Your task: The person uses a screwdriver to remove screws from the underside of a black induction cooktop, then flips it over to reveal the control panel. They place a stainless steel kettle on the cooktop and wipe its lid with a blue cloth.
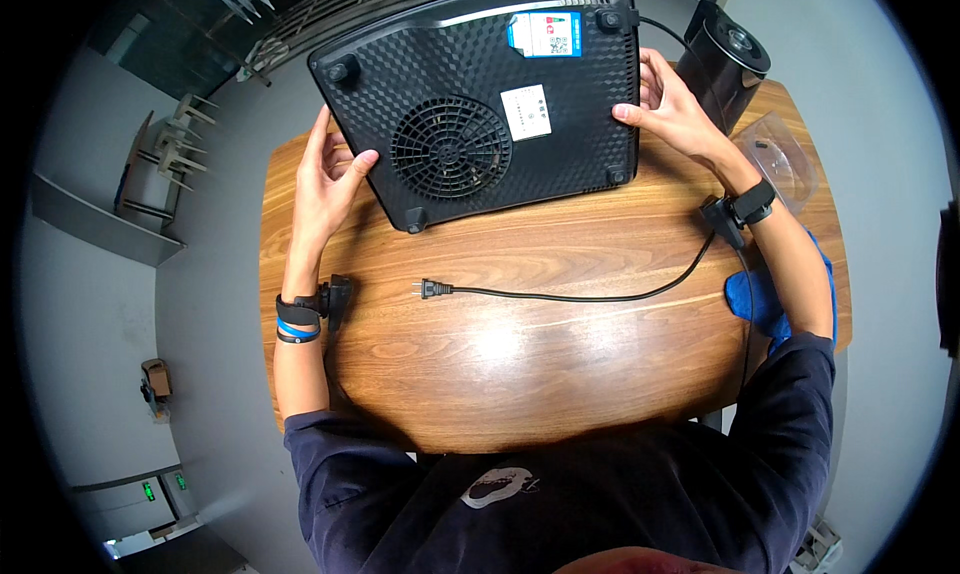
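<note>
Induction cooktop (490, 94) sits upper centre of the frame, flipped bottom-up on the wooden bench (560, 374): round fan grille, rubber feet and two stickers face me. My left hand (330, 179) holds its left edge, thumb on the ribbed underside, fingers behind the rim; grip clamped on the housing. My right hand (675, 104) holds the right edge the same way, thumb on the base, fingers wrapped round the side; also clamped. The unit looks tilted up toward me, near edge on the bench, though I cannot tell how far the far edge is lifted. Power cord (590, 294) trails from the right side down across the bench, its plug (433, 289) lying loose at centre, unconnected. Black cylindrical appliance (725, 59) stands at upper right, touching or just beside the cooktop corner; clear plastic lid (780, 154) beside it; blue cloth (755, 299) at the right edge under my forearm. Judgement: step in hand is turning or inspecting the underside. Next move calls for both grips acting evenly, cord kept clear.
</note>
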The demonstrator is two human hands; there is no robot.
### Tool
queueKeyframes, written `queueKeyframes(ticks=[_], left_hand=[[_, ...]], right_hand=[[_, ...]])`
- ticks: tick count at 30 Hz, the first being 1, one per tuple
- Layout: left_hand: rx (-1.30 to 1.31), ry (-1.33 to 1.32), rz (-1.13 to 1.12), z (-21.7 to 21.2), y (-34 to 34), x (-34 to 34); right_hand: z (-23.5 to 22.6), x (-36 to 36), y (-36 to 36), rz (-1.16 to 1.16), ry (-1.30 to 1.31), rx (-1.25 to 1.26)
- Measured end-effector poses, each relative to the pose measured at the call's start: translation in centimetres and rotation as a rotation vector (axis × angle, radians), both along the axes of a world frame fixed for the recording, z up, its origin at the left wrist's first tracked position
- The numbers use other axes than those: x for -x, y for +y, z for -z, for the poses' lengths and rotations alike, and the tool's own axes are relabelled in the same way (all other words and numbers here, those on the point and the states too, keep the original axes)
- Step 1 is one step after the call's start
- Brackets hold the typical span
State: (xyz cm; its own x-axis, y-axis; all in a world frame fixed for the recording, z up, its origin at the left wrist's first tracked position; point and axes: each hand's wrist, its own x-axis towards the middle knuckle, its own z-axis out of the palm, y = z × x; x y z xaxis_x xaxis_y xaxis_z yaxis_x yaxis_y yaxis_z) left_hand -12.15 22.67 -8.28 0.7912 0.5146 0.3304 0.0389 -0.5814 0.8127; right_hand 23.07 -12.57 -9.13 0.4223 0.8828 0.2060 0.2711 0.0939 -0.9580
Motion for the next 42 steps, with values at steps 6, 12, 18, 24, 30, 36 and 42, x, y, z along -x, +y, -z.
queueKeyframes(ticks=[6,12,18,24,30,36,42], left_hand=[[-0.020,-0.086,0.013,-0.1,-0.2,-0.3],[-0.029,-0.162,0.032,-0.1,-0.1,-0.2],[-0.054,-0.174,0.029,-0.5,-0.2,-0.1],[-0.064,-0.274,0.071,-0.5,-0.2,-0.1],[-0.191,-0.295,0.104,-0.7,-0.4,0.8],[-0.352,-0.215,0.145,-1.4,-1.8,2.0],[-0.468,-0.229,0.212,-2.4,-2.4,2.0]], right_hand=[[-0.4,0.3,-0.4,0.035,-0.085,-0.035],[-0.7,0.4,-0.6,0.035,-0.080,-0.102],[-0.8,0.4,-0.8,0.052,-0.105,-0.108],[-1.4,0.5,-1.2,0.081,-0.163,-0.128],[-2.4,1.5,-2.6,0.179,-0.300,-0.068],[-0.6,0.9,-4.6,0.091,-0.566,-0.044],[0.5,0.9,-4.4,0.017,-0.471,-0.176]])
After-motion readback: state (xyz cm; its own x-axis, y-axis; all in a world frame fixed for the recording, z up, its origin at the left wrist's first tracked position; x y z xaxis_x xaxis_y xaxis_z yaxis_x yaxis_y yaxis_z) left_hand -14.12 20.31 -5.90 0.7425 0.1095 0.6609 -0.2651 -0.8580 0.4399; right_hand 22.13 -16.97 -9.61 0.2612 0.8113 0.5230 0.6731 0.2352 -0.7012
